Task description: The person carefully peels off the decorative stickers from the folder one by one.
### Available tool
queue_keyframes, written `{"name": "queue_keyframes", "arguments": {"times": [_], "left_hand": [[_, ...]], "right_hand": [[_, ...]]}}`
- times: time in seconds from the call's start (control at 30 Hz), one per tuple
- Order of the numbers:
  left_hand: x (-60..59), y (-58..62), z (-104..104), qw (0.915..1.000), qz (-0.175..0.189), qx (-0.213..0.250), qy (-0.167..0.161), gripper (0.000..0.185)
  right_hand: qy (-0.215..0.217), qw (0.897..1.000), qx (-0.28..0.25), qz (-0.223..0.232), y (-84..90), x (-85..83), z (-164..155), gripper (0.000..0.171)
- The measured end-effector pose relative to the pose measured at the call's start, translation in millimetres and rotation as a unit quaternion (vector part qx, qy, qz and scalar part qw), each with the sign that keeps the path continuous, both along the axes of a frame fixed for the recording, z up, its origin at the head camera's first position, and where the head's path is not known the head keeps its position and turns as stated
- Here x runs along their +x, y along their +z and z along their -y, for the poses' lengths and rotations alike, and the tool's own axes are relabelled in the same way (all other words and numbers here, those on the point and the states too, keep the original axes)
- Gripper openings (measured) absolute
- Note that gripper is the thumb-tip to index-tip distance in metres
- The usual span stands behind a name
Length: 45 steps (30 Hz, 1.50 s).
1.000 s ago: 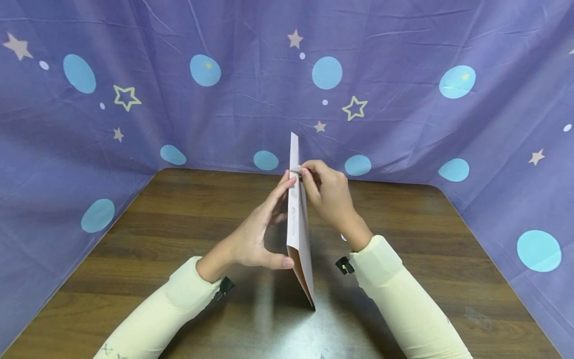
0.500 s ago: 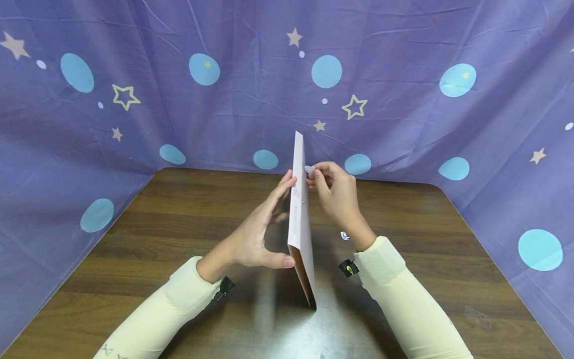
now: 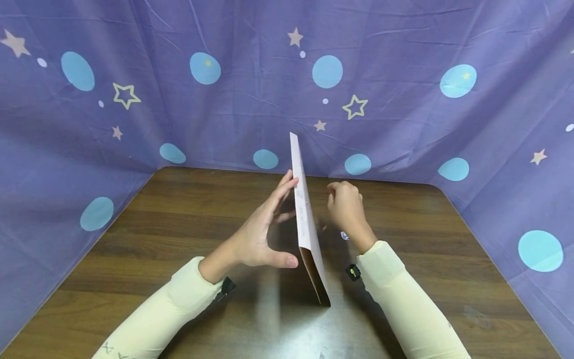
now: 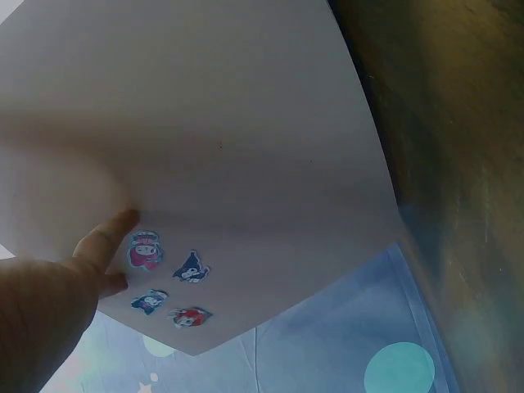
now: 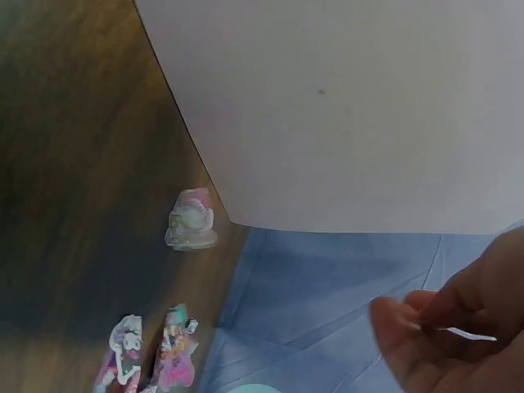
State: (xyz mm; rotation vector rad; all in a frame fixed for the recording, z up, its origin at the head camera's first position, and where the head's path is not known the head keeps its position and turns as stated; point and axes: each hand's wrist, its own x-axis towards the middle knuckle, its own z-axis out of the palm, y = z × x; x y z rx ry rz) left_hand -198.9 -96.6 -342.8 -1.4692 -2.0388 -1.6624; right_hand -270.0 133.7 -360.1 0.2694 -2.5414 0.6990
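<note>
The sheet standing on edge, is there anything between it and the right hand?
Nothing visible. The right hand hangs just right of the sheet with bare air between, fingers curled. The left hand props the sheet's other face. Loose stickers lie on the table, below the gap.

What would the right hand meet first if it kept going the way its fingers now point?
Probably the upright card. The right hand sits just to its right with fingers curled toward that face, a small gap between them. Depth is hard to judge, so it might instead pass beyond the card toward the purple backdrop.

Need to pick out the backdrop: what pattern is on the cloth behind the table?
Purple cloth with light blue dots and stars; head view shows it best.
</note>
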Motion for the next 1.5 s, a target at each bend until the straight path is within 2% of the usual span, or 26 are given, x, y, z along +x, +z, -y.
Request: {"name": "queue_keyframes", "arguments": {"times": [0.07, 0.1, 0.13, 0.17, 0.23, 0.3, 0.33, 0.57, 0.77, 0.87, 1.03, 1.13, 1.27, 1.37, 1.43, 1.5], "left_hand": [[0.0, -0.4, -0.3, 1.0000, 0.003, 0.002, -0.004, 0.127], [-0.1, -0.7, -0.4, 1.0000, 0.003, 0.003, -0.006, 0.127], [-0.2, -1.0, -0.6, 1.0000, 0.003, 0.002, -0.006, 0.127], [-0.3, -1.3, -0.7, 1.0000, 0.002, 0.001, -0.006, 0.126], [-0.3, -1.3, -0.7, 1.0000, 0.000, -0.002, -0.003, 0.126], [-0.8, -1.5, -0.8, 1.0000, -0.001, -0.003, -0.001, 0.125], [-0.9, -1.4, -0.8, 1.0000, 0.001, -0.004, -0.001, 0.125], [-3.5, -3.6, -0.9, 0.9999, 0.013, -0.003, 0.005, 0.121], [-9.3, -4.0, -1.3, 0.9998, 0.012, -0.016, -0.003, 0.110], [-12.3, -2.0, -0.8, 0.9996, 0.012, -0.020, -0.013, 0.103], [-15.3, -0.4, 0.4, 0.9991, 0.021, -0.027, -0.026, 0.096], [-18.6, -0.7, -3.1, 0.9987, 0.033, -0.027, -0.028, 0.095], [-24.7, -2.3, -12.4, 0.9978, 0.064, -0.016, -0.011, 0.100], [-29.6, -5.2, -21.0, 0.9958, 0.090, -0.010, 0.015, 0.109], [-31.9, -6.8, -26.1, 0.9941, 0.104, -0.012, 0.030, 0.111], [-33.3, -7.5, -30.2, 0.9929, 0.110, -0.018, 0.041, 0.111]], "right_hand": [[0.027, 0.999, -0.007, 0.025, -2.0, 0.7, 0.0, 0.025], [0.058, 0.996, -0.034, 0.051, -1.9, 1.9, 0.8, 0.025], [0.094, 0.989, -0.072, 0.084, -1.0, 3.5, 2.1, 0.027], [0.129, 0.978, -0.114, 0.119, 0.6, 5.5, 3.6, 0.030], [0.179, 0.943, -0.204, 0.193, 6.3, 10.9, 6.9, 0.043], [0.198, 0.910, -0.267, 0.246, 14.2, 16.9, 9.9, 0.056], [0.202, 0.903, -0.279, 0.257, 18.1, 19.2, 10.8, 0.060], [0.227, 0.883, -0.293, 0.287, 48.4, 29.2, 13.4, 0.071], [0.223, 0.879, -0.244, 0.343, 75.8, 36.4, 11.3, 0.075], [0.231, 0.873, -0.218, 0.369, 87.6, 35.8, 10.6, 0.077], [0.240, 0.847, -0.228, 0.416, 101.8, 33.2, 10.4, 0.070], [0.238, 0.837, -0.239, 0.432, 107.1, 31.2, 8.5, 0.065], [0.240, 0.828, -0.246, 0.443, 113.7, 29.1, 4.6, 0.058], [0.238, 0.820, -0.257, 0.452, 118.1, 29.2, 2.0, 0.050], [0.235, 0.819, -0.264, 0.452, 120.8, 29.4, 1.4, 0.046], [0.231, 0.822, -0.266, 0.447, 123.6, 29.3, 1.1, 0.044]]}}
